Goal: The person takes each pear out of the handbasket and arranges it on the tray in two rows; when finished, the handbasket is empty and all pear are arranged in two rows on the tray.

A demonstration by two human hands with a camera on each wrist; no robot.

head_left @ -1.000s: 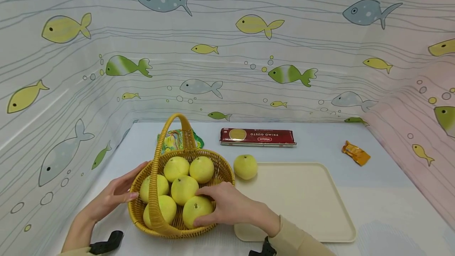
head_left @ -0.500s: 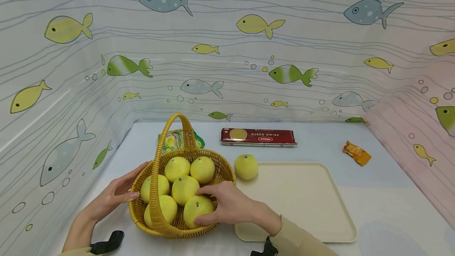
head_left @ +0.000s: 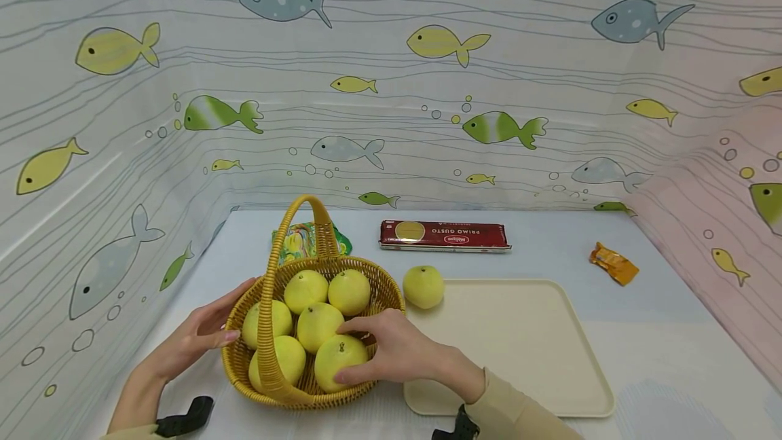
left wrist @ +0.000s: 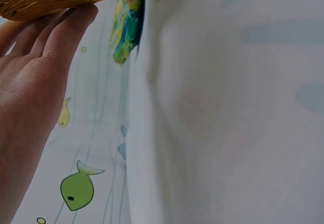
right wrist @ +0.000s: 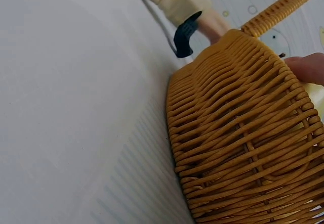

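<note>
Fruit [head_left: 339,360] at the near rim of the wicker basket [head_left: 391,294] is gripped by the right hand [head_left: 400,352], fingers curled around it. The left hand [head_left: 198,337], fingers straight, rests on the basket's left wall. The basket stands near the desk's front-left corner, beside the tray [head_left: 525,358]. Lifting could go wrong: the fruit may catch the handle [head_left: 267,304] or roll its neighbours.

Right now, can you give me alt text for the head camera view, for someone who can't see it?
A person's right hand grips a yellow fruit in a wicker basket holding five others, while the left hand rests straight-fingered against the basket's side. On the white table sit a cream tray, a loose fruit, a red packet and an orange wrapper.
</note>
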